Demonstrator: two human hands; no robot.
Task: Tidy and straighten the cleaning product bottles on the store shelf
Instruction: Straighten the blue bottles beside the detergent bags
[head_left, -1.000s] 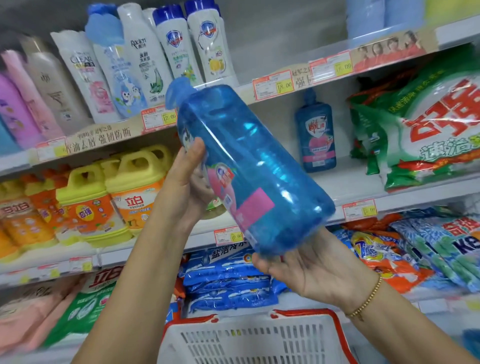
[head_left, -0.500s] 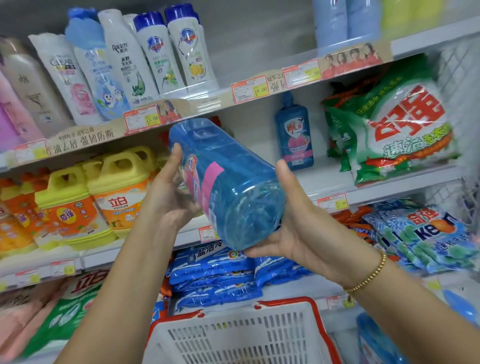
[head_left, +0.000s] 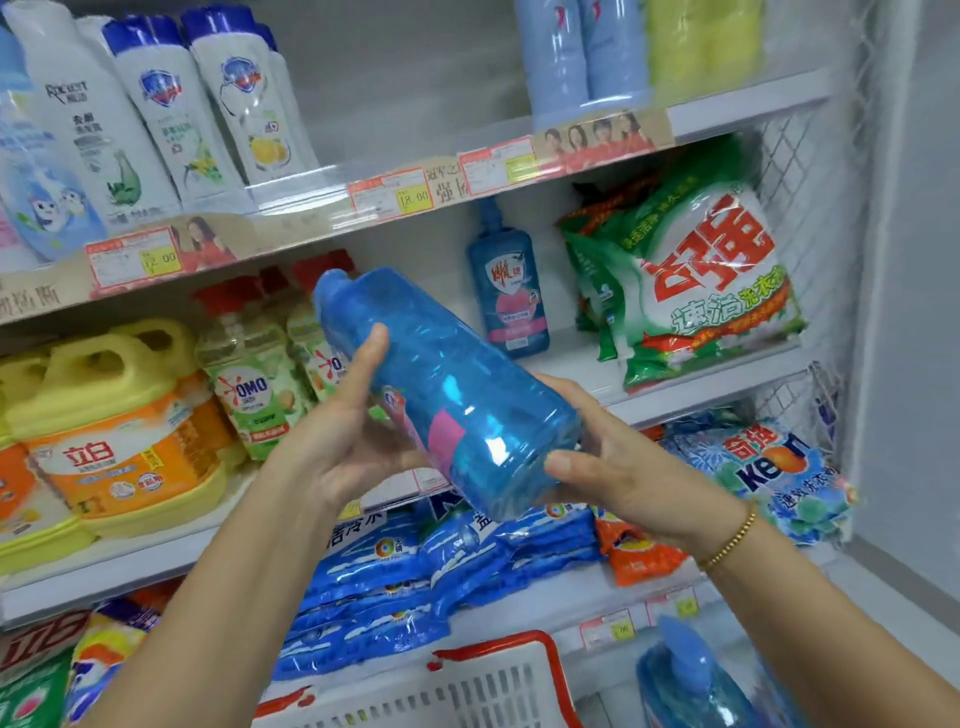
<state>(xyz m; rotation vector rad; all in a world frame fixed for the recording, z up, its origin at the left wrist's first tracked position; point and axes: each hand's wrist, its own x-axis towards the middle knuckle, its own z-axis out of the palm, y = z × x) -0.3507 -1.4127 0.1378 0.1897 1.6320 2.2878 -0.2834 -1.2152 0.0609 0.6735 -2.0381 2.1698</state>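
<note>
Bottle (head_left: 441, 384) is held tilted, cap up-left, before the middle shelf (head_left: 701, 389) | its side is gripped by the left hand (head_left: 337, 441) | its base is cupped by the curled right hand (head_left: 623, 467).

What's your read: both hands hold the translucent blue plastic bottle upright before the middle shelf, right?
Not upright. The head view shows the translucent blue plastic bottle tilted steeply, cap up-left, base down-right. The left hand and right hand do hold it before the middle shelf.

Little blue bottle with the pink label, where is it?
Head view, right of centre: the little blue bottle stands on the middle shelf, left of the green detergent bags.
</note>
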